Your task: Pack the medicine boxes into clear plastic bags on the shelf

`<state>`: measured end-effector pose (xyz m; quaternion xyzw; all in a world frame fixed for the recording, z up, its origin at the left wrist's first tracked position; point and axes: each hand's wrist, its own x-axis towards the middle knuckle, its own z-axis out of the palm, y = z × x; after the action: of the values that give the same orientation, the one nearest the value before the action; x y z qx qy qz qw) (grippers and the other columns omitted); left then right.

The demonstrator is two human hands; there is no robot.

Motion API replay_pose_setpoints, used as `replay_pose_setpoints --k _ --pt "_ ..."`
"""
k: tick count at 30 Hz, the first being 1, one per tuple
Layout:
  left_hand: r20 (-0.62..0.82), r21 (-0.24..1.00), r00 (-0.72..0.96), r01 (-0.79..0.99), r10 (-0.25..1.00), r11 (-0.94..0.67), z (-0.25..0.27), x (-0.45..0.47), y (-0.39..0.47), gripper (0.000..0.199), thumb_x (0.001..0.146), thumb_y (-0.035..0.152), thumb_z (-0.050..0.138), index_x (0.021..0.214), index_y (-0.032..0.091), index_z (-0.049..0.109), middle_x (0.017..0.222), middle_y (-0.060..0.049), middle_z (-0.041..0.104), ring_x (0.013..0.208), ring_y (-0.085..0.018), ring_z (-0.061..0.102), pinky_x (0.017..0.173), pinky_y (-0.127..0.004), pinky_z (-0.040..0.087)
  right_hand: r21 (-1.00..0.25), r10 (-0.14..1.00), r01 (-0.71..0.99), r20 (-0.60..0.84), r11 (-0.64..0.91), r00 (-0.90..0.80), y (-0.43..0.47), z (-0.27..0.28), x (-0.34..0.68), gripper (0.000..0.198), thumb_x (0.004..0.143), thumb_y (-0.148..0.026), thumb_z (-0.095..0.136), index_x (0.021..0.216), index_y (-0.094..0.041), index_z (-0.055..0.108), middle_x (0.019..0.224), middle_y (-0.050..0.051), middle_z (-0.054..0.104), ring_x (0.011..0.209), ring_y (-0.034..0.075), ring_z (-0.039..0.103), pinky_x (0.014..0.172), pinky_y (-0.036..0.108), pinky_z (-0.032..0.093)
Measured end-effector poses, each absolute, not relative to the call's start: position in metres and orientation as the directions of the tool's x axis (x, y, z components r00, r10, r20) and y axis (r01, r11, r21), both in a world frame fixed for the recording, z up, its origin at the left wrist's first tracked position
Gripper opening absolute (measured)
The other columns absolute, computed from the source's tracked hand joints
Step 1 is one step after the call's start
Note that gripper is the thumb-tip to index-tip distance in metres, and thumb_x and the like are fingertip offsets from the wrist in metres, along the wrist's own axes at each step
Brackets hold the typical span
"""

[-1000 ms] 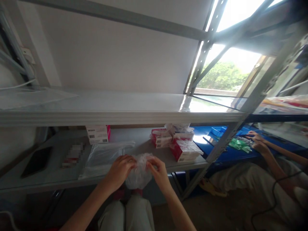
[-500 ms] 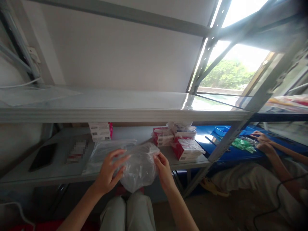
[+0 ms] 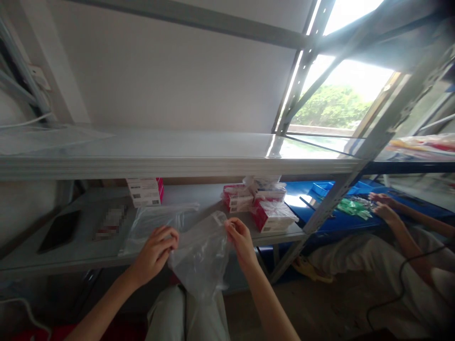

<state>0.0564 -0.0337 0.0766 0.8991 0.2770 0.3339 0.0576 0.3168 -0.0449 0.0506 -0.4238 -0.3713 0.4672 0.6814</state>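
A clear plastic bag (image 3: 202, 255) hangs between my hands above my lap. My left hand (image 3: 156, 251) is closed on its upper left corner, fingers bent inward. At the upper right corner, my right hand (image 3: 241, 239) pinches the bag between thumb and fingers. Behind my left hand, more flat clear bags (image 3: 149, 225) lie on the grey shelf (image 3: 88, 251). To the right stand several red and white boxes (image 3: 272, 215) wrapped in clear plastic. Another red and white box (image 3: 145, 192) stands further left, its top hidden by the upper shelf.
A dark phone-like slab (image 3: 59, 231) lies at the shelf's left. The upper shelf edge (image 3: 177, 168) crosses above my hands, and a metal post (image 3: 330, 199) rises at right. Beyond it, a co-worker's hands (image 3: 386, 206) handle green bags (image 3: 355, 207) beside a blue tray (image 3: 322, 188).
My left hand has gone from spread fingers to a closed grip on the bag. The bag now hangs stretched between both hands, its lower part drooping further down. The view has shifted slightly.
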Motion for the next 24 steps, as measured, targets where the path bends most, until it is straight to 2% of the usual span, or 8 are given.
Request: replay_pose_setpoints --k 2,5,10,13,20,24 --pt "0.519 0.393 0.613 0.448 0.596 -0.803 0.08 0.049 -0.024 0.022 0.084 0.015 0.036 0.068 0.021 0.049 0.083 -0.003 0.055 0.083 -0.018 0.053 0.076 -0.03 0.044 -0.92 0.953 -0.35 0.068 0.174 0.295 -0.041 0.049 0.323 0.036 0.053 -0.042 0.081 0.072 -0.018 0.062 0.058 -0.006 0.055 0.048 0.006 0.044 0.045 0.019 0.033" --pt "0.454 0.473 0.634 0.423 0.626 -0.773 0.082 0.037 -0.013 0.018 0.086 0.022 0.036 0.071 0.021 0.047 0.086 -0.003 0.054 0.086 -0.018 0.053 0.078 -0.03 0.044 -0.896 0.951 -0.422 -0.002 0.136 0.31 -0.035 0.045 0.332 0.04 0.047 -0.04 0.084 0.075 -0.018 0.066 0.065 -0.003 0.06 0.055 0.008 0.051 0.052 0.02 0.04" --pt "0.427 0.477 0.667 0.407 0.611 -0.779 0.081 0.027 -0.006 0.013 0.089 0.027 0.038 0.083 0.022 0.049 0.095 -0.004 0.055 0.095 -0.019 0.052 0.086 -0.03 0.042 -0.866 0.915 -0.464 -0.019 0.186 0.402 -0.024 0.038 0.345 0.034 0.048 -0.036 0.083 0.073 -0.02 0.067 0.066 -0.004 0.062 0.055 0.008 0.052 0.054 0.02 0.043" --pt "0.42 0.46 0.648 0.452 0.636 -0.764 0.08 0.028 -0.004 0.013 0.088 0.032 0.045 0.083 0.022 0.05 0.097 -0.003 0.055 0.097 -0.018 0.053 0.087 -0.029 0.042 -0.841 0.902 -0.494 -0.02 0.218 0.432 -0.019 0.039 0.35 0.036 0.046 -0.035 0.083 0.075 -0.021 0.069 0.065 -0.004 0.062 0.052 0.007 0.05 0.052 0.02 0.042" --pt "0.456 0.513 0.546 0.484 0.703 -0.708 0.064 0.025 0.016 0.019 0.087 0.035 0.05 0.075 0.021 0.055 0.081 0.0 0.061 0.08 -0.015 0.059 0.076 -0.026 0.045 -0.824 0.823 -0.478 -0.026 0.303 0.567 -0.013 0.043 0.356 0.037 0.05 -0.034 0.08 0.084 -0.022 0.072 0.07 -0.003 0.067 0.058 0.009 0.056 0.057 0.022 0.044" --pt "0.432 0.552 0.504 0.508 0.748 -0.661 0.062 0.021 0.024 0.02 0.082 0.037 0.056 0.07 0.021 0.059 0.075 0.002 0.065 0.074 -0.015 0.061 0.073 -0.026 0.046 -0.786 0.841 -0.522 -0.005 0.332 0.542 -0.011 0.04 0.357 0.033 0.053 -0.034 0.078 0.085 -0.025 0.071 0.068 -0.004 0.066 0.061 0.01 0.057 0.058 0.021 0.044"
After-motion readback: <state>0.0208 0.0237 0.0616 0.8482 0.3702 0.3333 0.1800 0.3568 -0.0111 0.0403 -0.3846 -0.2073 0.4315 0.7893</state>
